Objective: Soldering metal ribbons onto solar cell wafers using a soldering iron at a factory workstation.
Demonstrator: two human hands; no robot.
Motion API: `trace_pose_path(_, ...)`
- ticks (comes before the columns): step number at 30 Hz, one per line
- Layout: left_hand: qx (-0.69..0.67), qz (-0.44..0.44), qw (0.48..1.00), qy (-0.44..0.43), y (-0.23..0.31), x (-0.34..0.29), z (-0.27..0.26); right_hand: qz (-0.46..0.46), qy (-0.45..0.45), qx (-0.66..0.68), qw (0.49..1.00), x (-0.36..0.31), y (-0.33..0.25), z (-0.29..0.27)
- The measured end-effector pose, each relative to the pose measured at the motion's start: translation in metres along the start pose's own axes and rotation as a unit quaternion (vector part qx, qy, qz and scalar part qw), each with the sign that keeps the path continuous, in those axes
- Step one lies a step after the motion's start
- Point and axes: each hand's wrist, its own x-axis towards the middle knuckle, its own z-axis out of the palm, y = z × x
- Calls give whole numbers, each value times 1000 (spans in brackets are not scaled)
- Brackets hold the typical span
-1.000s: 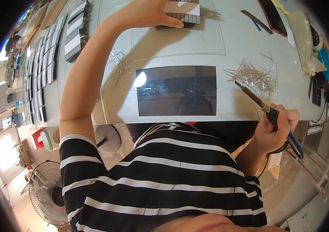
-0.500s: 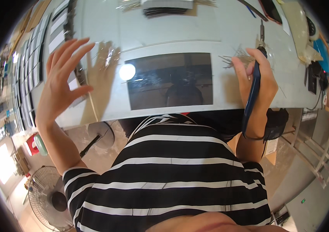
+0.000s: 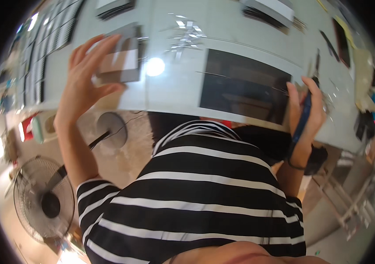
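My right hand (image 3: 308, 110) is wrapped around a soldering iron (image 3: 301, 125) with a dark blue handle, its metal tip pointing away from me. Just left of that hand lies a glossy dark rectangular panel (image 3: 244, 83) on the table; a thin pale strip crosses its left edge. My left hand (image 3: 86, 79) is open, thumb and fingers apart, around the left side of a stack of grey and white flat pieces (image 3: 128, 57). Whether the fingers touch the stack, I cannot tell. Shiny thin strips (image 3: 185, 37) lie loose beyond the panel.
Another stack of flat pieces (image 3: 269, 13) stands at the far side, with more rows of them (image 3: 55, 39) at the far left. A phone (image 3: 341, 42) and tweezers-like dark tool (image 3: 329, 45) lie at the right. A fan (image 3: 44, 200) stands below left.
My view has turned left, so the panel and strips appear farther right. My left hand has come to the grey and white stack. The soldering iron is still in my right hand.
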Motion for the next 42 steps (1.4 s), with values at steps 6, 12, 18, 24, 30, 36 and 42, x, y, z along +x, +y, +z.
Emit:
trace_pose_path(6, 33, 13, 999, 3, -3, 1, -5, -70, 36, 18, 997, 1, 9, -3)
trace_pose_path(12, 28, 24, 999, -1, 0, 8, -3, -17, -33, 19, 999, -2, -2, -6)
trace_pose_path(18, -11, 27, 1000, 2, -3, 11, -7, -59, -12, 36, 998, -2, 3, 0)
trace_pose_path(24, 3, 38, 999, 7, -2, 12, -2, -73, -16, 12, 997, -6, 1, 1)
trace_pose_path(30, 3, 41, 999, 3, 0, 11, -9, -94, 6, -45, 995, -2, 6, 3)
trace_pose_path(36, 16, 39, 999, -24, 1, 14, -14, 4, -9, -29, 1000, 2, -2, -4)
trace_pose_path(42, 70, 123, 988, 55, 36, 83, -24, -71, 78, 9, 994, 3, -2, -1)
